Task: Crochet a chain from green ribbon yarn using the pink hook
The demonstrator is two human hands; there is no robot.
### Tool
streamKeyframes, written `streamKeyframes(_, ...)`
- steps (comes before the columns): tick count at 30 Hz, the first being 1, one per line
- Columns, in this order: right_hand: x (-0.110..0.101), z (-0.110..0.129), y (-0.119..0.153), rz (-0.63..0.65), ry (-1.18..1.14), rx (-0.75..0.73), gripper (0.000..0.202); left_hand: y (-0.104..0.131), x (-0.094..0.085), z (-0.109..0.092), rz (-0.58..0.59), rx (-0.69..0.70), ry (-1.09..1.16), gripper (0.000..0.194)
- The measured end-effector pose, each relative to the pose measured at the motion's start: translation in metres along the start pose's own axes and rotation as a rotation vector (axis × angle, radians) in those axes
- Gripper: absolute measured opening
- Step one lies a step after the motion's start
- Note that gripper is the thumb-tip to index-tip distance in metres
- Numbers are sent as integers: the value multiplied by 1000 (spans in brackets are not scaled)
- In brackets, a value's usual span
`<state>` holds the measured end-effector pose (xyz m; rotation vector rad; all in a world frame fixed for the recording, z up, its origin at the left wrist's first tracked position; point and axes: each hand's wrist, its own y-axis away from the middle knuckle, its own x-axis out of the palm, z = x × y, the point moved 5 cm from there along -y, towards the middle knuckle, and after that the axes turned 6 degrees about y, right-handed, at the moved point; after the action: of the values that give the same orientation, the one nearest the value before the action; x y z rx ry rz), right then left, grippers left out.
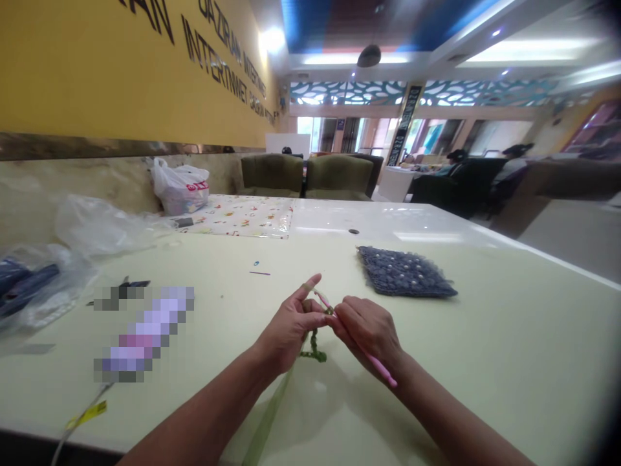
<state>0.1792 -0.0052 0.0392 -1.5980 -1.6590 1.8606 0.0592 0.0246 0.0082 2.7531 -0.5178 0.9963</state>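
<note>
Both hands meet over the middle of the pale table. My left hand pinches a small green crochet piece between thumb and fingers, its index finger raised with green yarn over it. Below the fingers, part of the piece dangles. A green ribbon-like strand runs from the left hand down towards the table's near edge. My right hand is wrapped round a pink crochet hook; the handle sticks out below the palm and the tip meets the green loops at the left fingertips.
A dark beaded crocheted square lies at right, beyond my right hand. A thin needle-like tool lies ahead. At left are a blurred-out purple object with a cable and plastic bags. People sit far right.
</note>
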Motion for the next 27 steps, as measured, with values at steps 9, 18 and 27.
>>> streamKeyframes(9, -9, 6, 5, -83, -32, 11, 28, 2, 4, 5, 14, -210, 177, 68)
streamKeyframes(18, -10, -1, 7, -87, -355, 161, 21, 2, -1, -14, 25, -163, 231, 60)
streamKeyframes(27, -9, -16, 5, 117, -664, 336, 31, -1, -5, -22, 40, -94, 167, 54)
